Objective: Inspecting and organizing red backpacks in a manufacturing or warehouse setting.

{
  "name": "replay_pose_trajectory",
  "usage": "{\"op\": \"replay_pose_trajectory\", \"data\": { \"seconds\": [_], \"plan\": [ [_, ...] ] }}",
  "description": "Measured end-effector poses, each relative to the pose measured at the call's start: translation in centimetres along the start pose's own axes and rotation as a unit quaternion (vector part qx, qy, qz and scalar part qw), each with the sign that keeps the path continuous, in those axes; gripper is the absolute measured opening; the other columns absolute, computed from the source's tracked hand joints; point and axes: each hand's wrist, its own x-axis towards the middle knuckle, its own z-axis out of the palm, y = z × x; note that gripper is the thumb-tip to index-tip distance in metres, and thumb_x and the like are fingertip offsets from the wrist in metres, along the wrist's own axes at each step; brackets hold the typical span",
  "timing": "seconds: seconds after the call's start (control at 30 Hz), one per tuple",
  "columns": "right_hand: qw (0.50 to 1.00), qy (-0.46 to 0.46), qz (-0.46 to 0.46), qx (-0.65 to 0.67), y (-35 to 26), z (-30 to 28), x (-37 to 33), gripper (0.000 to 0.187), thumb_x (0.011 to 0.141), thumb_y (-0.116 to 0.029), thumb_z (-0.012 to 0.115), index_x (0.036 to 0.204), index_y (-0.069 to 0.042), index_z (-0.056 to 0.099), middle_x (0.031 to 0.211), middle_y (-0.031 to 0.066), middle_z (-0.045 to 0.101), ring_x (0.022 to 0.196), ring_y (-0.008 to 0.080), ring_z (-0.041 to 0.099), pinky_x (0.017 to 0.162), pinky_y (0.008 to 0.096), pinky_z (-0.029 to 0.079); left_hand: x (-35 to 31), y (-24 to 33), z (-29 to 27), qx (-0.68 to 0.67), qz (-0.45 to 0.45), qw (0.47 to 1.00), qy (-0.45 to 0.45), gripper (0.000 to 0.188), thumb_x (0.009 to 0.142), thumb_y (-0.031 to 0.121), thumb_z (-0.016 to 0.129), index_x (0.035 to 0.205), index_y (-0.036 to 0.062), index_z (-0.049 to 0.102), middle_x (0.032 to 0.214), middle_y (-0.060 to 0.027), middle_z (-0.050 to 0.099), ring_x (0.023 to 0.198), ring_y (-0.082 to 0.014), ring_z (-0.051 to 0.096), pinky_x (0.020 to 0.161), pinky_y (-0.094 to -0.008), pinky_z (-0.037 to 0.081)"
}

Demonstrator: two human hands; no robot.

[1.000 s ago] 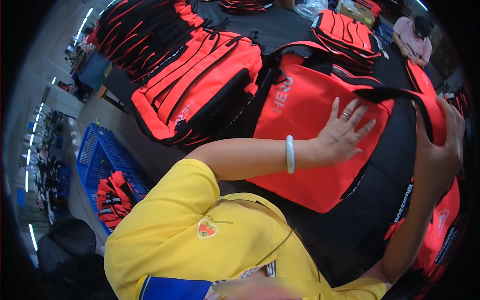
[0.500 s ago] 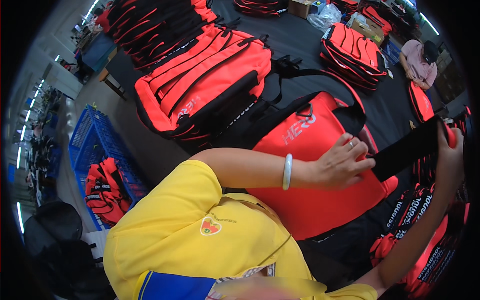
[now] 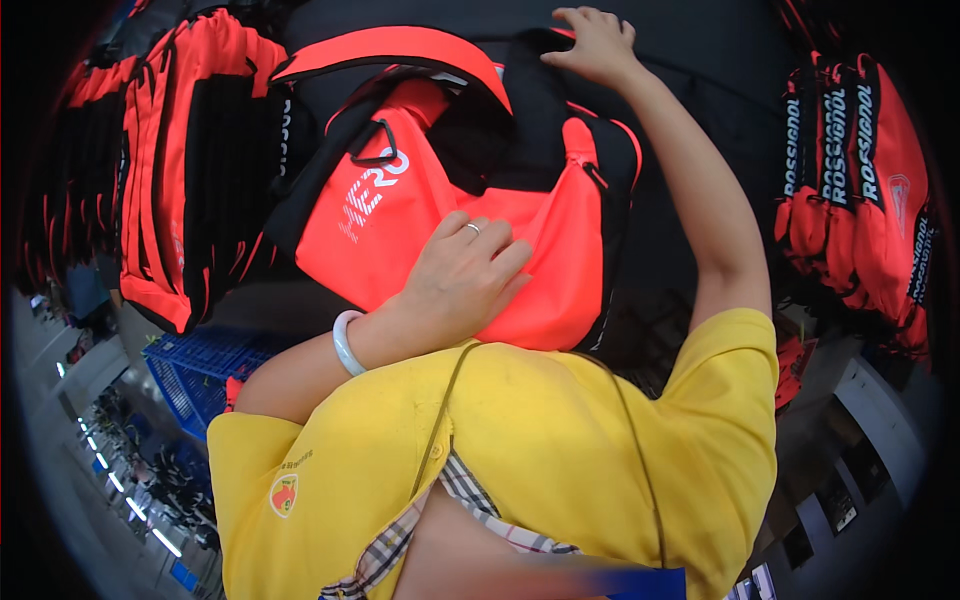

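Observation:
A red and black backpack lies before me, its red face creased in the middle. My left hand, with a ring and a pale bangle at the wrist, rests on the red fabric with its fingers curled against it. A red shoulder strap arches over the top of the bag. At the far side my right hand is stretched out, thumb and fingers apart, beside a black strap with a red edge. No firm hold shows there. The bag's underside is hidden.
On the left stands a row of stacked red and black backpacks, with a blue plastic crate below it. More red bags with black-and-white bands are piled on the right. The dark work surface lies beneath.
My view has swung round toward the bag. The right hand has gone from gripping a black strap panel at the right to spread fingers at the far side. The left hand stays on the red fabric.

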Motion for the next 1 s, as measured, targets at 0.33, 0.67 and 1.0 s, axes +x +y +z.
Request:
{"op": "replay_pose_trajectory", "data": {
  "seconds": [0.33, 0.67, 1.0],
  "plan": [
    [0.587, -0.243, 0.375, 0.675, -3.0, -1.2, -20.4, 0.061, 0.081, -0.045, 0.073, 0.121, -0.001, 0.06, 0.111, 0.0114, 0.066, 0.099, 0.0199, 0.064, 0.088, 0.0341, 0.05, -1.4, 0.0, 0.5, 0.02, 0.058, 0.998, -0.027, 0.027, 0.073, 0.013, 0.072, 0.094, 0.0042, 0.057, 0.086, -0.0079, 0.053, 0.081, -0.021, 0.056, 0.077, -0.0342, 0.04],
    [0.286, 0.024, 0.246, 0.926, -6.5, 1.2, -27.0, 0.049, 0.095, -0.039, 0.045, 0.126, -0.003, 0.056, 0.126, 0.0151, 0.06, 0.115, 0.0289, 0.059, 0.102, 0.0417, 0.044, -1.5, -1.8, -2.4, -0.181, -0.16, 0.959, 0.149, 0.016, 0.086, 0.008, 0.068, 0.082, -0.0001, 0.055, 0.086, -0.0081, 0.057, 0.067, -0.0208, 0.057, 0.057, -0.0295, 0.046],
    [0.206, 0.103, 0.069, 0.971, -7.0, 5.7, -31.6, 0.059, 0.099, -0.051, 0.04, 0.136, -0.006, 0.047, 0.132, 0.0161, 0.056, 0.12, 0.0334, 0.055, 0.105, 0.0469, 0.042, -1.0, 2.9, -3.3, -0.218, -0.096, 0.968, -0.078, 0.035, 0.077, 0.01, 0.075, 0.089, 0.0029, 0.043, 0.074, -0.0142, 0.057, 0.063, -0.0327, 0.06, 0.057, -0.0374, 0.049]
  ]
}}
